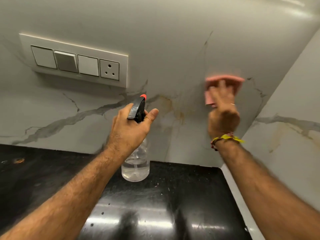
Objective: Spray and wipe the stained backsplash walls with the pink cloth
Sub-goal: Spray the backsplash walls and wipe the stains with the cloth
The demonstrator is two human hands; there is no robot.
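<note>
My left hand (pixel 129 126) grips the black trigger head of a clear spray bottle (pixel 136 168), held above the counter with its red nozzle aimed at the back wall. A little liquid sits in the bottle's bottom. My right hand (pixel 222 112), blurred, presses a folded pink cloth (pixel 223 81) flat against the marble-look backsplash (pixel 173 70) near the corner. Yellowish-brown stains (pixel 174 108) streak the back wall between my hands. More brownish staining (pixel 280 134) marks the right side wall.
A white switch plate (pixel 76 62) with three switches and a socket is mounted on the back wall at upper left. A glossy black granite counter (pixel 173 205) runs below, speckled with droplets. The two walls meet in a corner at right.
</note>
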